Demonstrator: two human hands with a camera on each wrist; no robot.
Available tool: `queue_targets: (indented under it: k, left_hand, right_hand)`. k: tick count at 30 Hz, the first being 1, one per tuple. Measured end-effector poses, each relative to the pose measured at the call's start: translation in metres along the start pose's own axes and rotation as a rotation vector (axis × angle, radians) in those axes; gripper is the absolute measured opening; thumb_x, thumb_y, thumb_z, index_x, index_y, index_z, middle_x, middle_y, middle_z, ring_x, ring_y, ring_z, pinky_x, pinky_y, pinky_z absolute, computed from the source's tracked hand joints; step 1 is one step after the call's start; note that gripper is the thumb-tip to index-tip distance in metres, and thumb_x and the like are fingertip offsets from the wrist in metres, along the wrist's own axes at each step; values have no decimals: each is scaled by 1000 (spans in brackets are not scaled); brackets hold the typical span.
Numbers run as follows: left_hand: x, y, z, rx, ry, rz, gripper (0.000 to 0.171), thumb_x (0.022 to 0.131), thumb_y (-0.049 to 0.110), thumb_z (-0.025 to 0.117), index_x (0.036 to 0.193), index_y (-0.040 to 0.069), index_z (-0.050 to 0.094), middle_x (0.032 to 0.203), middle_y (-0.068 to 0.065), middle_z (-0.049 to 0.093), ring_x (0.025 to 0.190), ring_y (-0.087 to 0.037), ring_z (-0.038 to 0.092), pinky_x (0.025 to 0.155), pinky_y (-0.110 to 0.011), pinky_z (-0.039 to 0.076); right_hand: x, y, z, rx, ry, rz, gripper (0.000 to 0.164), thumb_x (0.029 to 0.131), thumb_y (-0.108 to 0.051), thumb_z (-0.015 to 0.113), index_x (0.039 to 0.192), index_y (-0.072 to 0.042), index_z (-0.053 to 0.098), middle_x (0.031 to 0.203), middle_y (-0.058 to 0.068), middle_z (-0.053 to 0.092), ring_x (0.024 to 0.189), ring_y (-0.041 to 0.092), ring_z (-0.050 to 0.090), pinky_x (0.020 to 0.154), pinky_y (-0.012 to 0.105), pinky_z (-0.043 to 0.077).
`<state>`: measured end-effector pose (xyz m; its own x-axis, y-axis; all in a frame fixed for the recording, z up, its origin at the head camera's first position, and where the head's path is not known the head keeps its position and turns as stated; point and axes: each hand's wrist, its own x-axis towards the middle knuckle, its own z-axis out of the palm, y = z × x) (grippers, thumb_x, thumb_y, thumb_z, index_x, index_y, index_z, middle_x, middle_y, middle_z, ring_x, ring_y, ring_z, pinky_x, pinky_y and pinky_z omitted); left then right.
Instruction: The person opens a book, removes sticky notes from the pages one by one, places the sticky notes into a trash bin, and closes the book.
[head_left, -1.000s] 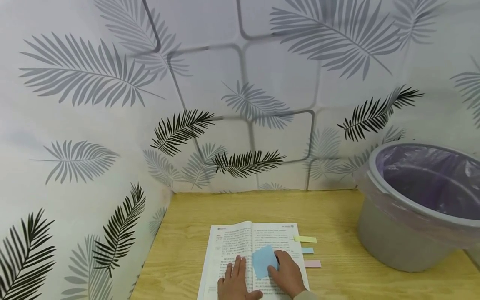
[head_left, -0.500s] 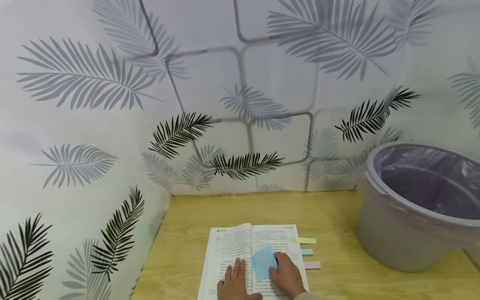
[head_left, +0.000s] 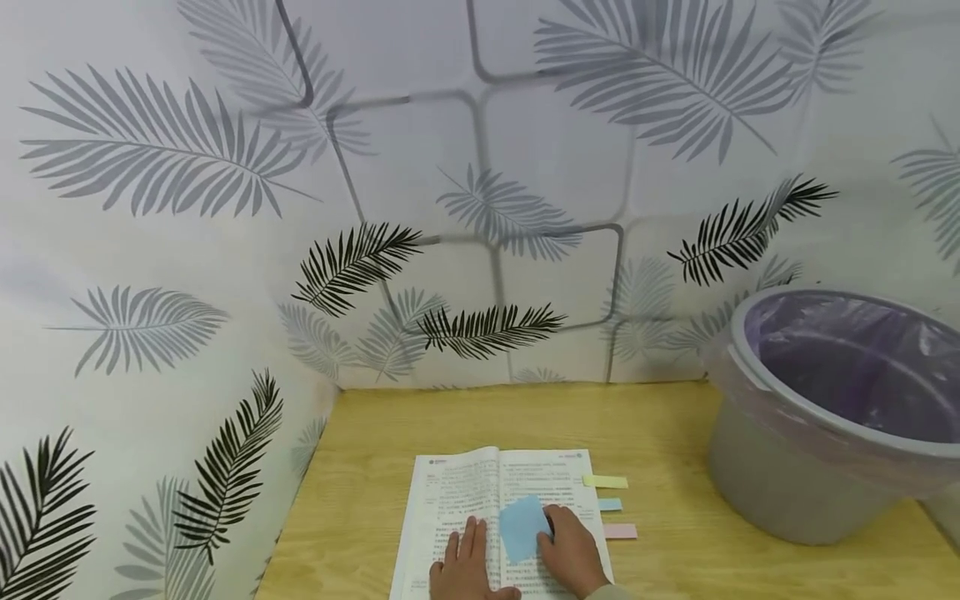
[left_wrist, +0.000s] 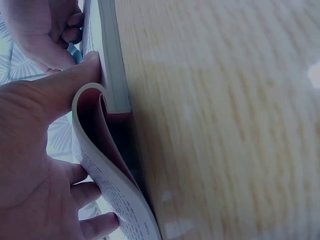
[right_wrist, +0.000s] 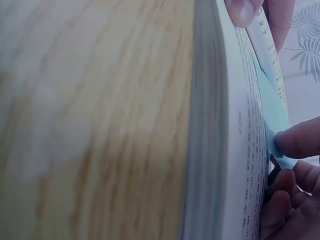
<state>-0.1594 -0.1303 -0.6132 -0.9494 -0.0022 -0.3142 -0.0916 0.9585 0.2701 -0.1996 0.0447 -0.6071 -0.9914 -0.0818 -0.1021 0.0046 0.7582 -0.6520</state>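
Observation:
An open book (head_left: 457, 487) with printed pages lies on the table. My left hand (head_left: 467, 562) rests on its left page with the fingers spread, and its thumb reaches over the gutter. In the left wrist view that thumb (left_wrist: 75, 77) presses the book's lower edge beside the fold. My right hand (head_left: 576, 550) pinches a light-blue sheet (head_left: 521, 529) with an uneven edge over the right page. A small dark thing shows by the right fingers; its kind is unclear. In the right wrist view the thumb (right_wrist: 300, 140) touches the thin blue sheet (right_wrist: 272, 107).
Yellow (head_left: 606, 482), blue (head_left: 611, 505) and pink (head_left: 621, 531) tabs stick out from the book's right edge. A grey bin (head_left: 787, 475) with a purple-tinted liner stands at the right on the wooden table (head_left: 525, 412). Leaf-patterned wall covering (head_left: 420, 192) rises behind.
The head view has shifted slightly. Both hands keep their places on the book, and the blue sheet stays almost still over the right page.

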Motion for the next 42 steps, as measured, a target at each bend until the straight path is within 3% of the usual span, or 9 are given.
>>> queue_targets:
  k: [5,11,17,23,30,36,42]
  left_hand:
    - [-1,-5,0,-23,46,11,108,66,79,60,147,11,34,154,-11,34,133,-41,37,90,-65,38]
    - [-5,-4,3,-39,68,28,110,65,81,56,146,9,35,153,-11,36,132,-41,38,91,-65,38]
    - [-2,-2,5,-39,71,24,110,65,84,53,146,11,35,153,-9,37,132,-40,39,90,-65,39]
    - [1,-7,11,-8,53,9,122,57,93,48,147,13,33,152,-8,37,132,-38,39,87,-65,40]
    - [0,-5,11,-29,97,18,107,67,85,51,145,13,37,151,-7,39,130,-39,42,89,-64,40]
    - [-1,-5,13,-16,108,1,108,66,86,51,145,13,37,151,-6,40,130,-38,42,90,-64,40]
    - [-4,-4,9,-53,101,32,109,67,86,47,146,11,36,153,-8,36,132,-40,40,92,-66,38]
  right_hand:
    - [0,-4,-3,35,5,-25,30,84,-11,62,111,2,61,90,7,61,82,20,57,73,42,49]
    - [-2,2,-4,75,21,-47,21,82,-9,65,101,0,61,71,1,49,62,14,42,59,30,35]
    - [-1,8,-3,67,55,-73,16,80,-10,67,93,-3,59,69,0,46,61,13,40,58,29,33]
    - [-3,10,-2,57,39,-50,15,80,-10,68,85,-8,54,67,0,43,59,14,38,59,30,31]
    - [-4,7,-2,67,84,-70,16,76,-10,65,77,-10,49,64,-1,41,56,13,36,55,28,30]
    - [-6,6,-1,62,80,-81,16,75,-10,64,75,-10,48,64,-1,41,56,13,36,55,27,29]
    - [-8,4,-3,62,91,-94,15,75,-10,63,75,-11,48,64,-1,40,56,12,35,55,27,29]
